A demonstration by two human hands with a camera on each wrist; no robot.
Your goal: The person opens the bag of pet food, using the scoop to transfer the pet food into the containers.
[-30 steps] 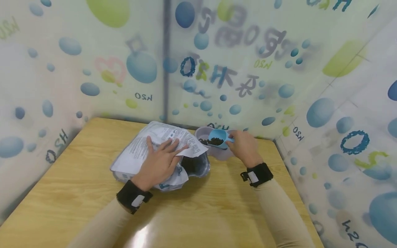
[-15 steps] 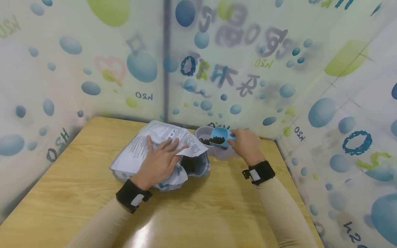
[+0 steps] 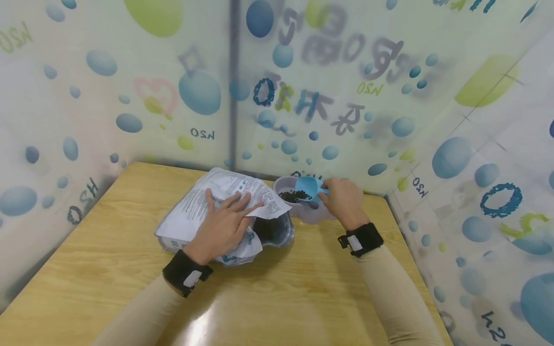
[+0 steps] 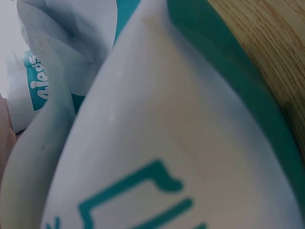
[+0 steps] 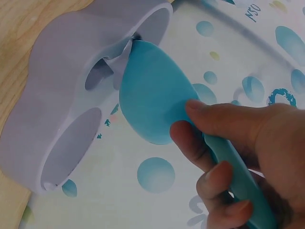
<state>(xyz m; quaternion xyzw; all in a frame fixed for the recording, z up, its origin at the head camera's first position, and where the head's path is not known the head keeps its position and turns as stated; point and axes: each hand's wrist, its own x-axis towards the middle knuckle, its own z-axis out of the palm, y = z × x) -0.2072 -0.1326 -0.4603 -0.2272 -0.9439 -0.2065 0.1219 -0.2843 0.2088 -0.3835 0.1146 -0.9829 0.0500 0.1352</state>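
Observation:
My left hand [image 3: 221,229] lies with spread fingers on a white printed bag [image 3: 186,211]. The bag rests on its side, its silvery mouth [image 3: 285,229] open to the right and dark inside. In my right hand [image 3: 345,203] I grip the handle of a light blue scoop [image 3: 306,186], thumb along its neck. The scoop tips over the left hollow of a lilac pet bowl [image 5: 52,81], where dark pellets [image 3: 291,196] lie. In the left wrist view, white and teal bag film [image 4: 157,105] fills most of the frame, hiding the fingers.
The wooden table [image 3: 277,298] carries both bag and bowl. Right behind the bowl rises a wall [image 3: 268,158] printed with blue and green drops. Another wall [image 3: 472,202] borders the table's right side.
The scoop has tilted further, and the dark pellets it held have slid into the bowl's left hollow. My right hand has shifted slightly right. The left hand stays on the bag.

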